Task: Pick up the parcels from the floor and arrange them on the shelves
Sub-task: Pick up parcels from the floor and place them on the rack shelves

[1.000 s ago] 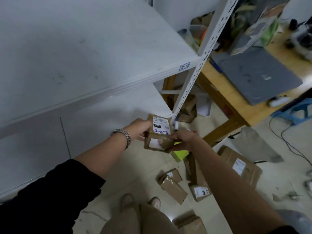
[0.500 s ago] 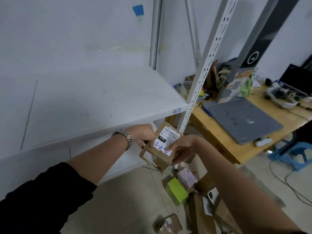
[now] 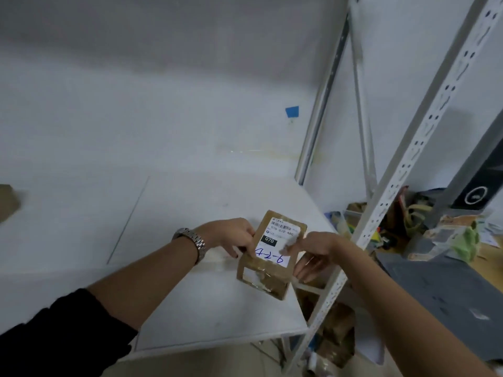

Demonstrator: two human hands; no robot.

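A small brown cardboard parcel [image 3: 272,254] with a white label and blue handwriting is held above the right end of the white shelf [image 3: 168,221]. My left hand [image 3: 234,236], with a metal watch on its wrist, grips the parcel's left edge. The parcel's right side is gripped by my right hand [image 3: 310,254], thumb on the label and fingers underneath. The parcel is tilted with its label facing up. Another brown parcel [image 3: 8,202] lies at the far left of the same shelf, cut off by the frame edge.
A white perforated upright [image 3: 402,170] of the rack runs diagonally just right of my hands. Behind it is a wooden desk with a grey laptop [image 3: 446,289] and clutter. Brown parcels [image 3: 337,330] sit low beneath the shelf's right end.
My view has lifted from the floor to the shelf. Both hands have raised the parcel from below the shelf edge to above the shelf's right end.
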